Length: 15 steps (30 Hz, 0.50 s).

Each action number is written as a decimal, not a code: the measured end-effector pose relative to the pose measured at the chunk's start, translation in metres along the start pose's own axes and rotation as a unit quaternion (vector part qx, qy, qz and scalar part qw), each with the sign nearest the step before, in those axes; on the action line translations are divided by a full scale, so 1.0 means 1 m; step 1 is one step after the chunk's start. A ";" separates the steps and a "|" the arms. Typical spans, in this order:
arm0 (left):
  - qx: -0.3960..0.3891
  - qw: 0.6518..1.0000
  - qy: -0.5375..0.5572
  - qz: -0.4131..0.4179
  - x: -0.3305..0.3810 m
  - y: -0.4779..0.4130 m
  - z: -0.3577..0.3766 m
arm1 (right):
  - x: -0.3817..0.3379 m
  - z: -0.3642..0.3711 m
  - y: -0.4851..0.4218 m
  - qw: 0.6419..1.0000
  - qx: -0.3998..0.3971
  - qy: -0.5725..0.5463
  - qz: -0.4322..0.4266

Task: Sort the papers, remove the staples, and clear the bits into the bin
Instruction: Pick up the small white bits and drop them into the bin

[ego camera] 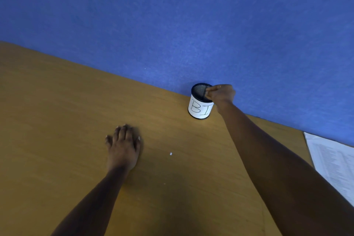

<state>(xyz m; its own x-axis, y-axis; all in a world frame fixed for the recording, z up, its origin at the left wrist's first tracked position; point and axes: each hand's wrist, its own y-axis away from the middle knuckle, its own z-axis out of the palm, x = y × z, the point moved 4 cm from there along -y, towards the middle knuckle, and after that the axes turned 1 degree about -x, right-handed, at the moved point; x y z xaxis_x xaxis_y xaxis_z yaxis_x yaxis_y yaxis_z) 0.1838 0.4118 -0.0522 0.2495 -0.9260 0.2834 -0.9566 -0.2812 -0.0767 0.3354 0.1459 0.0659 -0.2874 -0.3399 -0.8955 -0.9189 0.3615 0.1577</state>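
A small black mesh bin (pixel 199 108) with a white label reading "BI" stands on the wooden table (pixel 57 120), against the blue partition. My right hand (pixel 222 94) hovers over the bin's right rim with its fingertips bunched together above the opening; I see nothing between them. Left of the bin and nearer to me, my left hand (pixel 123 145) lies flat on the table, palm down, fingers straight. One small white paper bit (pixel 139 138) sits at that hand's right edge. Another white bit (pixel 170 153) lies a short way to the right.
A stack of printed papers (pixel 333 165) lies at the table's right edge, partly under my right forearm. The blue felt partition (pixel 191 15) runs along the table's far edge. A tiny white speck (pixel 164 183) lies nearer to me.
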 end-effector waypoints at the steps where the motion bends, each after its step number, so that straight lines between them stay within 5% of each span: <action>1: -0.001 1.000 0.000 0.000 0.000 0.000 0.000 | 0.000 0.000 0.000 1.000 0.004 0.015 -0.011; 15: 0.000 1.000 -0.001 -0.001 0.000 0.000 0.000 | -0.002 0.002 -0.002 0.996 0.010 0.060 -0.067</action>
<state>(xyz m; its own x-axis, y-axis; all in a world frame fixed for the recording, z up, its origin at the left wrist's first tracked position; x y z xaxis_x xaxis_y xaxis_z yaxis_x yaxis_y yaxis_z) 0.1836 0.4116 -0.0517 0.2513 -0.9258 0.2825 -0.9562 -0.2827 -0.0761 0.3380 0.1477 0.0663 -0.1945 -0.4878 -0.8510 -0.9460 0.3226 0.0313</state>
